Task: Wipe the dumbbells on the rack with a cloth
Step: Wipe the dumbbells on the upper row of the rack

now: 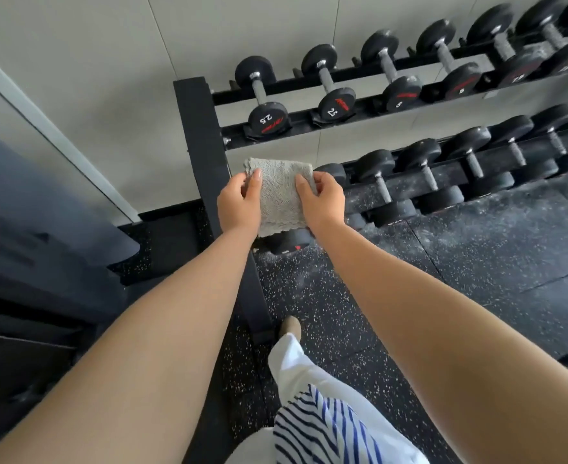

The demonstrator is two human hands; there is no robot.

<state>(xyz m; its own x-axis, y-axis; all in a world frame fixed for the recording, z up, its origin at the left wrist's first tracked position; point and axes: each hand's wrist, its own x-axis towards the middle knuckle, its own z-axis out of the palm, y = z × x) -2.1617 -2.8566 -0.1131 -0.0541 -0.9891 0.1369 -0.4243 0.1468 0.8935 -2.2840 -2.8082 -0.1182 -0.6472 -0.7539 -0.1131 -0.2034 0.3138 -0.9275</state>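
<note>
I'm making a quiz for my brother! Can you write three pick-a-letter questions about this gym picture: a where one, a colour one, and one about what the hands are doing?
1. Where is the folded grey terry cloth? A on the floor; B held up by the left end of the black steel rack; C draped over a handle.
2. What colour is the logo on the black round dumbbell marked 2.5? A red; B green; C yellow.
3. What do the left hand and right hand do? A both pinch the cloth; B only one holds it; C both are empty.
Answers: B, it hangs between the hands beside the end post. A, red print beside the white number. A, a thumb presses each edge.
</note>
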